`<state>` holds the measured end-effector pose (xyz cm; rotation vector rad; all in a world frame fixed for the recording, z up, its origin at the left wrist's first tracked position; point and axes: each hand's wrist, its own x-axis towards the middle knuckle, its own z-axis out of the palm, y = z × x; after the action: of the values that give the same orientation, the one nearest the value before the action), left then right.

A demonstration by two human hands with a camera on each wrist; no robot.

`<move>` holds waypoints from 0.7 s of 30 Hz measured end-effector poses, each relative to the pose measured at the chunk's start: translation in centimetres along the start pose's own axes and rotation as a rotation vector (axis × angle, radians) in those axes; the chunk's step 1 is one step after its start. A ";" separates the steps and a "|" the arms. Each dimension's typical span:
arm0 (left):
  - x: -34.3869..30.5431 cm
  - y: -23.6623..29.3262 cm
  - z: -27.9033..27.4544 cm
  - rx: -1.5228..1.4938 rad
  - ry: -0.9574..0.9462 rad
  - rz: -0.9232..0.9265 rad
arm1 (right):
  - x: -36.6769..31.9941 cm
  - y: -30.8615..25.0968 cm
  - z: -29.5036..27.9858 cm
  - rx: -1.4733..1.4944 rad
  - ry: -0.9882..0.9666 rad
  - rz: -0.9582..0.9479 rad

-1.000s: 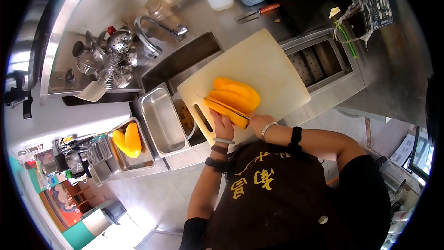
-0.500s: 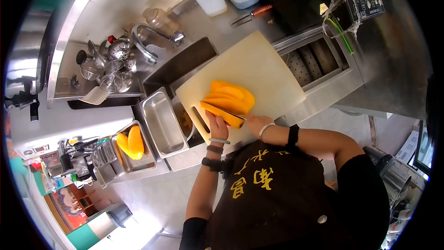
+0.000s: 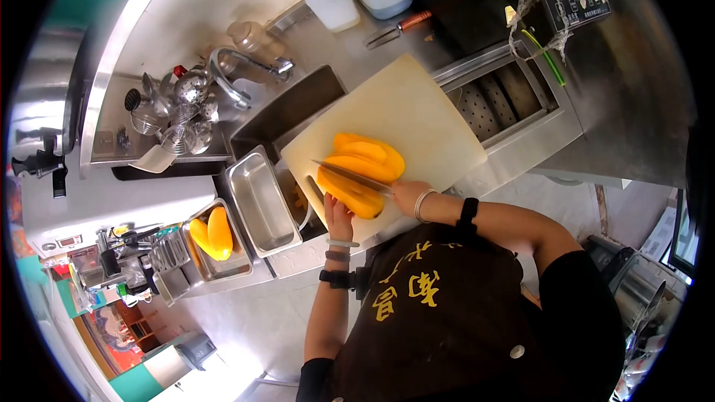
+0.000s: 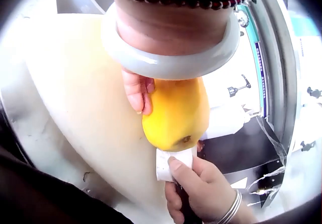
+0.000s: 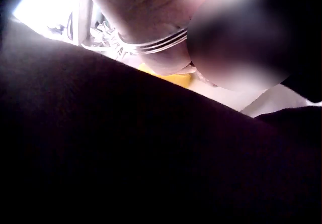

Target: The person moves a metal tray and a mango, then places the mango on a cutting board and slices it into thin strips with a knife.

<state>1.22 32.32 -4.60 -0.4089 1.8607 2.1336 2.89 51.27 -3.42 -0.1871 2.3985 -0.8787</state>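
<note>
On the white cutting board (image 3: 428, 104), several yellow-orange pieces of a papaya-like fruit (image 3: 372, 152) lie side by side. The nearest yellow fruit piece (image 3: 354, 197) rests by the person's body, with a knife (image 3: 350, 175) along its far side. My left hand (image 3: 339, 216) holds that piece from the near left, fingers curved against its side in the left wrist view. My right hand (image 3: 408, 197) grips the knife; in the left wrist view its thumb lies on the blade (image 4: 166, 166). The right wrist view is mostly blocked by dark cloth.
Left of the board are an empty-looking metal pan (image 3: 264, 205) and a metal tray (image 3: 242, 260) holding two yellow fruits (image 3: 216, 234). Behind stand a sink (image 3: 283, 115), a faucet (image 3: 231, 78) and metal utensils (image 3: 182, 112). A wooden-handled fork (image 3: 398, 30) lies beyond the board.
The nearest fruit piece now shows more of its broad surface, and the knife lies between it and the others. My left hand has shifted slightly toward the body.
</note>
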 end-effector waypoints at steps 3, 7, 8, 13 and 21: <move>-0.4 0.5 -0.5 -0.105 0.058 -0.037 | -0.9 -0.8 -0.1 -0.012 0.067 0.041; 1.0 1.5 1.1 0.246 0.152 -0.005 | -1.5 -1.8 -0.8 -0.104 0.003 0.106; 1.2 1.0 1.3 0.244 0.153 -0.006 | -1.5 -2.0 -0.9 -0.101 -0.014 0.135; 2.1 -0.1 0.9 0.526 0.149 0.150 | -1.2 -2.1 -0.6 -0.134 -0.022 0.152; 1.2 1.4 -0.7 0.190 0.093 -0.194 | -0.5 -2.2 -0.1 -0.087 0.050 0.155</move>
<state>-0.37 31.50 -3.86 -0.6262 1.9636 1.8227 3.12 49.80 -1.71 -0.0117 2.4618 -0.7166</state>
